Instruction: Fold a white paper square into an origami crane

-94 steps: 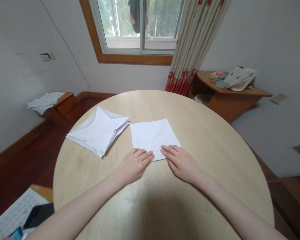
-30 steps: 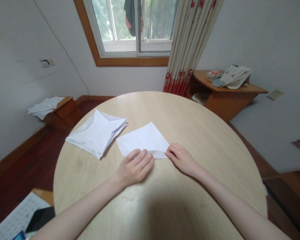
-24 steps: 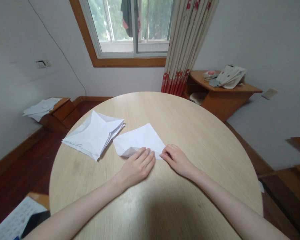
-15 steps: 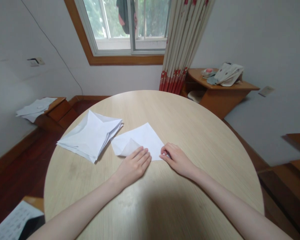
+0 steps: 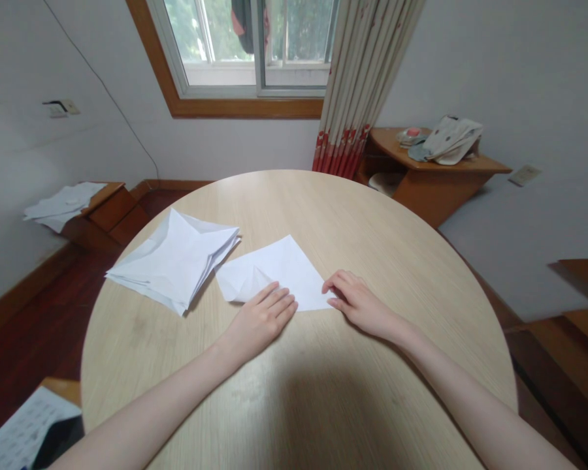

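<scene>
White folded paper sheet (image 5: 296,269) lies flat on round pale wood-grain table (image 5: 382,254), just fwd of & betw. the 2 hands. Long axis runs approx. L-R across them, L end a bit farther fwd. L hand (image 5: 262,320) palm down, fingers extended, resting on near edge; small raised white paper flap (image 5: 255,280) just fwd-L of its fingers. R hand (image 5: 361,303) at R corner, thumb & fingertips apart w/ visible gap, not clamped; contact w/ the edge prob., can't tell for sure. Hands apart from each other, sheet spans the gap. L hand is the nearer 1 to flap & to loose white folded-paper pile (image 5: 179,258), fwd-L of it; sheet's L tip just beside pile, touching or not = can't tell.
</scene>
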The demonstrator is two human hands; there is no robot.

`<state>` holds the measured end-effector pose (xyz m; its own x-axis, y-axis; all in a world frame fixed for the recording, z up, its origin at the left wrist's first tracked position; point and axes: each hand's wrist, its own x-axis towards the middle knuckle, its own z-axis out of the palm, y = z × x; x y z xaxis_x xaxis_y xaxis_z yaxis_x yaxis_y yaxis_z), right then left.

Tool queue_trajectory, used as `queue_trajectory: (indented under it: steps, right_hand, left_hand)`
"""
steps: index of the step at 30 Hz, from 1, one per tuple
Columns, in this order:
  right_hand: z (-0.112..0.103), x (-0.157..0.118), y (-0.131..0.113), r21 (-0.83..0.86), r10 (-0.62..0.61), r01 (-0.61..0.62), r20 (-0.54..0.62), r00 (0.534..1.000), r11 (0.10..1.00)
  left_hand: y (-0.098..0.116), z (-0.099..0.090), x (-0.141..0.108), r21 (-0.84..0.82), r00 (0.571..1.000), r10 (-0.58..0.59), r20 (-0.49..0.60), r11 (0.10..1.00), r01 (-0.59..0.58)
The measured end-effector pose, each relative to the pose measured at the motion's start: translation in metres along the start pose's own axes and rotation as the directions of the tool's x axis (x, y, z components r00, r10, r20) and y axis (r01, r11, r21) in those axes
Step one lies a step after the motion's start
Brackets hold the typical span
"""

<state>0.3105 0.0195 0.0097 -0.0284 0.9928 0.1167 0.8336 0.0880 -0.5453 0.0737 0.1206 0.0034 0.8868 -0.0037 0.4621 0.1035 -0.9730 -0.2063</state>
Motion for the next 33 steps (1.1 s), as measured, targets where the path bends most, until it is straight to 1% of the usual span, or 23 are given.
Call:
queue_trajectory:
  steps: [4, 7, 12, 15, 19, 22, 24, 25, 27, 28, 30, 31, 33]
  right_hand:
    - [-0.007, -0.002, 0.005, -0.007, 0.056, -0.055, 0.061, 0.997, 0.998]
    - [-0.012, -0.002, 0.008, 0.034, 0.047, -0.051, 0.097, 0.994, 0.998]
    - [-0.018, -0.002, 0.011, 0.102, 0.033, -0.049, 0.151, 0.988, 0.994]
    - [-0.022, -0.003, 0.012, 0.138, 0.037, -0.064, 0.189, 0.981, 0.988]
    - [-0.031, -0.003, 0.011, 0.199, 0.008, -0.053, 0.217, 0.976, 0.979]
    - [-0.034, -0.003, 0.011, 0.226, 0.002, -0.051, 0.214, 0.977, 0.973]
    - [-0.033, -0.003, 0.009, 0.242, 0.039, -0.084, 0.181, 0.983, 0.967]
    - [-0.032, -0.002, 0.006, 0.25, 0.07, -0.103, 0.14, 0.988, 0.963]
    - [-0.025, -0.002, 0.0, 0.251, 0.106, -0.105, 0.012, 0.994, 0.962]
    - [-0.021, -0.001, -0.004, 0.233, 0.087, -0.069, -0.067, 0.994, 0.97]
    - [-0.013, -0.001, -0.014, 0.166, -0.058, 0.083, -0.148, 0.987, 0.983]
    - [-0.008, -0.002, -0.018, 0.13, -0.146, 0.168, -0.16, 0.976, 0.977]
    - [0.0, -0.002, -0.026, 0.051, -0.3, 0.308, -0.121, 0.946, 0.95]
  left_hand:
    - [0.001, 0.0, 0.0, -0.01, 1.0, -0.01, 0.004, 1.0, 0.01]
    - [0.0, -0.001, 0.001, -0.011, 1.0, -0.014, 0.012, 1.0, 0.015]
    - [-0.001, -0.001, 0.001, -0.024, 1.0, -0.017, -0.017, 1.0, 0.017]
    - [0.0, -0.001, 0.0, -0.043, 0.997, -0.053, -0.048, 0.998, 0.051]
    - [0.0, -0.002, 0.0, -0.07, 0.989, -0.119, -0.083, 0.991, 0.114]
    - [0.002, -0.003, 0.002, -0.074, 0.982, -0.165, -0.089, 0.985, 0.159]
    - [0.003, -0.006, 0.003, -0.089, 0.975, -0.204, -0.089, 0.977, 0.196]
    - [0.003, -0.007, 0.003, -0.102, 0.971, -0.222, -0.084, 0.972, 0.213]
    - [0.004, -0.01, 0.003, -0.135, 0.967, -0.249, -0.063, 0.962, 0.239]
    - [0.003, -0.011, 0.002, -0.151, 0.965, -0.259, -0.048, 0.957, 0.249]
    - [0.001, -0.014, 0.001, -0.182, 0.961, -0.276, -0.019, 0.946, 0.268]
    - [0.0, -0.014, 0.0, -0.196, 0.959, -0.283, -0.007, 0.941, 0.277]
    - [-0.003, -0.015, -0.001, -0.216, 0.957, -0.291, 0.008, 0.933, 0.286]
